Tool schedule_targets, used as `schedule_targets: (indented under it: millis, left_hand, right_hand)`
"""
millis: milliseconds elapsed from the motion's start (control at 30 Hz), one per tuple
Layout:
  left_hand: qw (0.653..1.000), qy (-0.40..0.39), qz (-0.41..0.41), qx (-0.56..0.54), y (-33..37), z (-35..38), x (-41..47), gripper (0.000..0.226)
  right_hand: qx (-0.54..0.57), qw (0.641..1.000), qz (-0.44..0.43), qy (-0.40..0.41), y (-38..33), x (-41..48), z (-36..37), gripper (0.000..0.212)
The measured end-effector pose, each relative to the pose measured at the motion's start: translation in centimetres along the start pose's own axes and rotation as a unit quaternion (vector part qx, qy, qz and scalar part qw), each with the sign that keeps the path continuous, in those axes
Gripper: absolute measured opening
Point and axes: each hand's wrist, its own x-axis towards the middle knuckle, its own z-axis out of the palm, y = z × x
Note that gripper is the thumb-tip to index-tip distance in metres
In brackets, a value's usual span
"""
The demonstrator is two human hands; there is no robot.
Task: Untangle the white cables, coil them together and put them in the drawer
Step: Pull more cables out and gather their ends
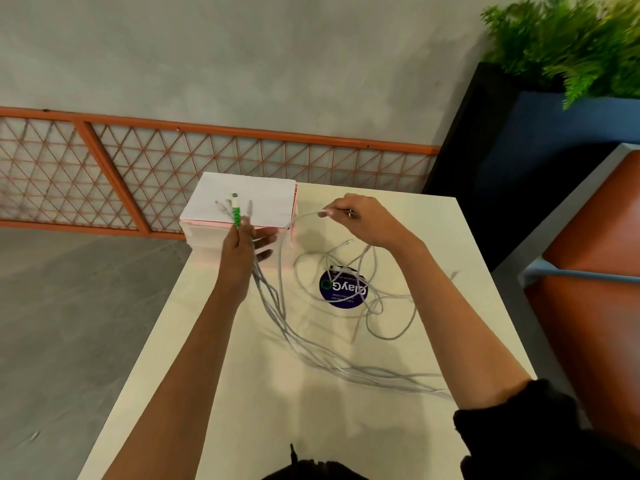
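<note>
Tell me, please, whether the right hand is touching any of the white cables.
Touching. The head view shows the right hand pinching one white cable at its fingertips; the cable runs off leftward from the pinch.

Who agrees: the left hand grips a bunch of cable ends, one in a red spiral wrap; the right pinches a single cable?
The head view shows the spiral wrap is green, not red. Bunch in left hand, single cable in right hand: correct.
</note>
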Motion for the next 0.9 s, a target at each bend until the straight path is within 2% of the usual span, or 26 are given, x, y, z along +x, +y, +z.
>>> schedule_targets:
  millis: [133, 233, 300, 400, 433, 500, 567, 633, 733, 767, 900]
  left_hand:
    - [0.991, -0.109, -0.072, -0.030, 0.8, 1.4, -0.3, 0.040]
    - [0.975, -0.118, -0.168, -0.088, 1.4, 1.5, -0.2, 0.040]
    - [0.946, -0.127, -0.257, -0.153, 1.3, 1.1, 0.1, 0.035]
    - [0.867, -0.217, -0.354, -0.277, 1.0, 0.4, 0.6, 0.018]
    - [0.851, -0.245, -0.353, -0.302, 0.9, 0.2, 0.7, 0.027]
    - [0.845, -0.265, -0.330, -0.326, 1.1, 0.0, 1.1, 0.041]
    - [0.858, -0.268, -0.291, -0.329, 1.6, 0.1, 1.1, 0.034]
    - [0.871, -0.246, -0.253, -0.341, 2.1, 0.1, 1.0, 0.021]
    - [0.872, -0.227, -0.213, -0.377, 2.1, -0.5, 1.0, 0.043]
    - [0.869, -0.231, -0.199, -0.391, 2.3, -0.7, 0.9, 0.043]
    - [0.862, -0.250, -0.140, -0.419, 3.1, -2.0, 1.4, 0.010]
  right_hand:
    - [-0.053, 0.998, -0.040, -0.006, -0.9, 0.8, 1.8, 0.025]
    - [-0.050, 0.998, -0.020, -0.029, -0.5, 0.4, 2.6, 0.025]
    - [-0.026, 0.999, -0.017, -0.042, -0.4, 0.0, 2.8, 0.025]
    - [0.018, 0.998, 0.004, -0.060, -0.2, -0.7, 3.6, 0.023]
    - [0.043, 0.997, 0.023, -0.066, 0.1, -1.0, 4.0, 0.020]
    - [0.090, 0.991, 0.066, -0.071, 0.8, -1.8, 4.9, 0.012]
    - [0.105, 0.987, 0.100, -0.070, 2.0, -2.9, 5.6, 0.010]
    - [0.086, 0.985, 0.128, -0.082, 3.5, -4.0, 6.3, 0.017]
    - [0.038, 0.982, 0.142, -0.115, 6.0, -5.3, 6.9, 0.011]
    - [0.032, 0.980, 0.150, -0.123, 6.8, -5.6, 6.8, 0.007]
    - [0.046, 0.968, 0.217, -0.120, 8.9, -6.1, 5.3, 0.018]
